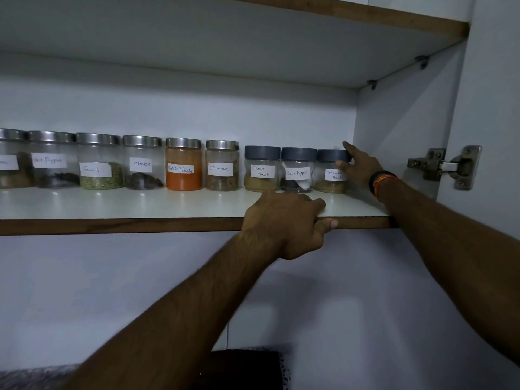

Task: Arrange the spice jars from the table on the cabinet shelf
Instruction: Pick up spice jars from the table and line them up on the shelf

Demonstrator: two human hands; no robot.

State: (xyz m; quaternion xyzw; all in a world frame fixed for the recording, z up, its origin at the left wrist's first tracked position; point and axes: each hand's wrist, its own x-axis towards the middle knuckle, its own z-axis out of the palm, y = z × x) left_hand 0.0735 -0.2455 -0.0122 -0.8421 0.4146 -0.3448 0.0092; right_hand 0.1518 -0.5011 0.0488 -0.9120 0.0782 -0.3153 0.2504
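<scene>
Handwritten white paper labels are legible on the clear glass jars:
- steel-lidded jar (pixel 100 161): "Fennel"
- steel-lidded jar (pixel 143 163): "Cloves"
- orange-filled jar (pixel 183 164): "Red chilli Powder"
- steel-lidded jar (pixel 222 166): "Cinnamon"
- grey-lidded jar (pixel 261 168): "Garam Masala"
- grey-lidded jar (pixel 298 170): "Black Pepper"

Partly legible: "...Pepper" on steel-lidded jar (pixel 52 160); "Coriander Pow..." on the rightmost grey-lidded jar (pixel 332 171).

white cabinet wall (pixel 394 114), metal hinge (pixel 441 167), dim light
</scene>
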